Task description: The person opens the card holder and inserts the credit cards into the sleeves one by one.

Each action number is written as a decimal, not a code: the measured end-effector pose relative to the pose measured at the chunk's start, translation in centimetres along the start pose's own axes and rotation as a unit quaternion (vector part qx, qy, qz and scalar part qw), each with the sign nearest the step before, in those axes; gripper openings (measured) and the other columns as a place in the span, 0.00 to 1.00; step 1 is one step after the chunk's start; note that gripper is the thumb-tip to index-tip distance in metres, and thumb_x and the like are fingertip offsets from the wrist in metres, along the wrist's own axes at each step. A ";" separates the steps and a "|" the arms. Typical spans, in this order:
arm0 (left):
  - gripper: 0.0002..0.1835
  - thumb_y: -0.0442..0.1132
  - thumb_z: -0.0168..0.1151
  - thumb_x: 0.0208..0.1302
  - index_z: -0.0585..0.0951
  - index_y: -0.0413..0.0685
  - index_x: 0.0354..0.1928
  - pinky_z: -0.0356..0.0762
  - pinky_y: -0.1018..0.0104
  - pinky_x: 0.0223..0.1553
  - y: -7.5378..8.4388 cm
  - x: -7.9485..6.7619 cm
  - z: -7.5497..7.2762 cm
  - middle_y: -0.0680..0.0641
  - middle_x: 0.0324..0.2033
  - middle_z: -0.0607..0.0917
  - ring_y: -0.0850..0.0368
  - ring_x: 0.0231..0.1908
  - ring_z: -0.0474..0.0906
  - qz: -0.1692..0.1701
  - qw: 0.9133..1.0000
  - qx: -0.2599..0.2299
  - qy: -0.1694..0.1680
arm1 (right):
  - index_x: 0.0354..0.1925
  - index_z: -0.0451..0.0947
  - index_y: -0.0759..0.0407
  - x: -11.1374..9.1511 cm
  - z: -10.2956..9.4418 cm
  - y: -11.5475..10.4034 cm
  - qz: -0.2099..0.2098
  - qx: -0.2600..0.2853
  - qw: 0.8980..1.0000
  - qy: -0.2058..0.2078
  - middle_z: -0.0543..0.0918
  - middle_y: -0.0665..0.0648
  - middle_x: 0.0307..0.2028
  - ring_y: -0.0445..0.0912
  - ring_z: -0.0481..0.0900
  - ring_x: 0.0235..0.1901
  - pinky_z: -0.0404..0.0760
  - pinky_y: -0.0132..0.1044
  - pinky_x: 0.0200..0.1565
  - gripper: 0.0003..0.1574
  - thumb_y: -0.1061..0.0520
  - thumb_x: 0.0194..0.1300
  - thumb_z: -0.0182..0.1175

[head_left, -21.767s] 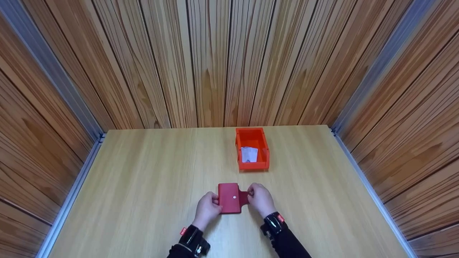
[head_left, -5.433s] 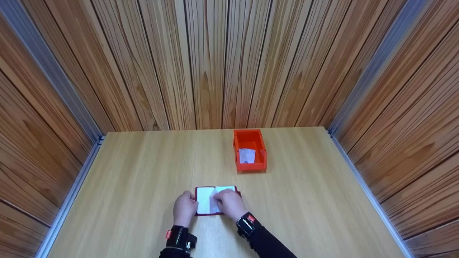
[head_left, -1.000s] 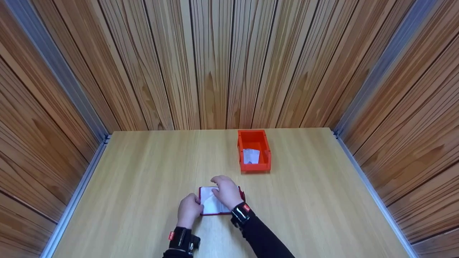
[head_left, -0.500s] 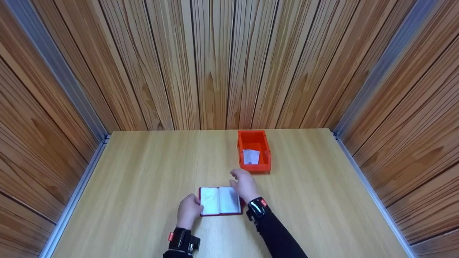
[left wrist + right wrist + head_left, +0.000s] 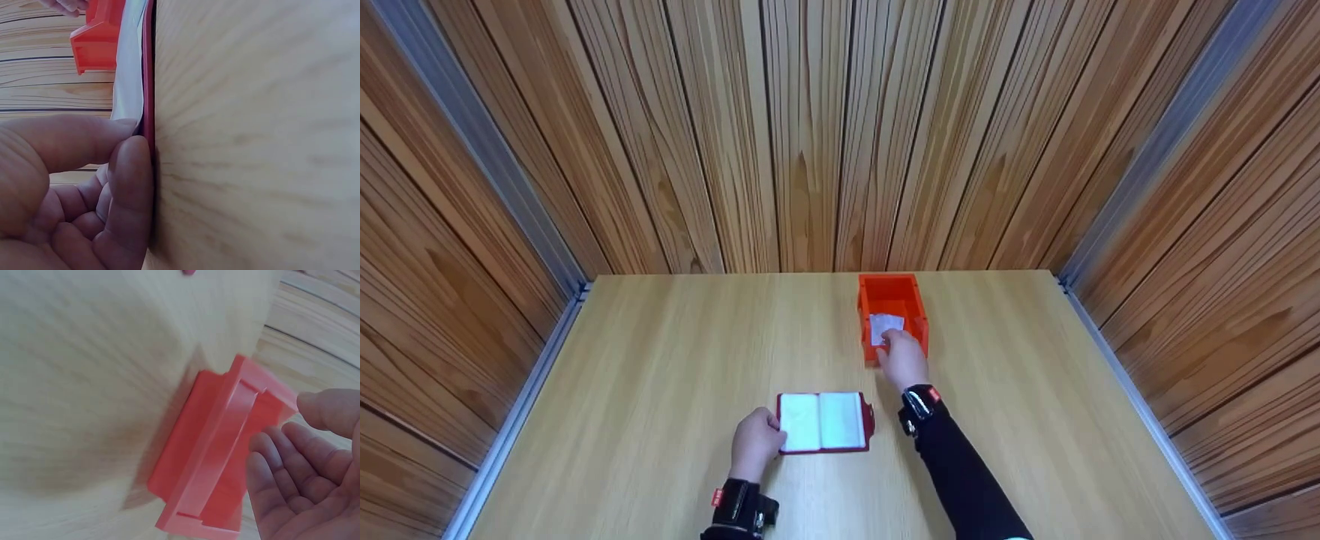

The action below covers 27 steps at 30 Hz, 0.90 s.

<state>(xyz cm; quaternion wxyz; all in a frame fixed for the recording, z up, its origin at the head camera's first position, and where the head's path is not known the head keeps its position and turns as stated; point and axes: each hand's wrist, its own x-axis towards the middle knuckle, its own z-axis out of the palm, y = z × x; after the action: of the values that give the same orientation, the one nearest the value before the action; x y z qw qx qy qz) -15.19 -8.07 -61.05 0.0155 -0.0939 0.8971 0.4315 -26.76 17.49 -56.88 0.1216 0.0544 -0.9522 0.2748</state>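
A small red snap-tab booklet (image 5: 822, 423) lies spread on the table, its pale, glossy pages facing up and its tab at the right. My left hand (image 5: 756, 442) pinches its left edge. In the left wrist view the thumb lies on the page side and the index finger (image 5: 130, 185) is at the red cover. My right hand (image 5: 904, 360) is over the front rim of an orange-red bin (image 5: 889, 289), fingers loosely bent and apart from the thumb, holding nothing. A whitish piece of paper (image 5: 883, 327) lies inside the bin, right at my fingertips, partly hidden by them.
The wooden tabletop (image 5: 675, 360) carries the booklet and, farther back, the bin. Wood-plank walls (image 5: 802, 135) stand behind and on both sides, with metal rails (image 5: 521, 416) along the table's side edges.
The booklet, earlier closed, was spread and its pages turned. Within the last second my right hand left the pages and moved away and right to the bin. My left hand stays at the edge.
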 end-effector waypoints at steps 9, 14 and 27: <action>0.10 0.25 0.64 0.53 0.73 0.43 0.28 0.72 0.63 0.24 0.0 0.1 0.0 0.48 0.23 0.75 0.53 0.24 0.74 -0.019 1.000 -0.013 -0.013 | 0.47 0.80 0.70 2.2 0.4 0.7 0.032 -0.020 0.999 -0.021 0.83 0.67 0.43 0.60 0.80 0.46 0.76 0.51 0.52 0.16 0.65 0.61 0.65; 0.09 0.26 0.64 0.54 0.73 0.42 0.29 0.73 0.63 0.24 -0.1 0.2 0.0 0.47 0.24 0.76 0.53 0.24 0.74 -0.028 0.999 -0.017 -0.016 | 0.50 0.80 0.70 3.5 0.5 0.6 0.038 -0.037 0.997 -0.047 0.82 0.67 0.46 0.61 0.79 0.49 0.74 0.52 0.55 0.17 0.63 0.64 0.63; 0.09 0.26 0.65 0.52 0.74 0.42 0.28 0.73 0.61 0.25 -0.2 0.0 0.1 0.48 0.24 0.76 0.53 0.25 0.74 -0.011 1.000 -0.011 -0.009 | 0.57 0.76 0.68 5.4 0.8 0.5 0.098 -0.053 0.987 -0.116 0.81 0.67 0.51 0.59 0.78 0.51 0.73 0.51 0.57 0.21 0.61 0.68 0.58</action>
<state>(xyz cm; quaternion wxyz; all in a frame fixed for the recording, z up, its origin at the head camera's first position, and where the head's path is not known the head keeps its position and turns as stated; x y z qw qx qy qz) -15.20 -8.14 -61.27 0.0268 -0.0998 0.8909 0.4423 -32.21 17.31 -56.43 -0.0141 -0.0142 -0.9738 0.2267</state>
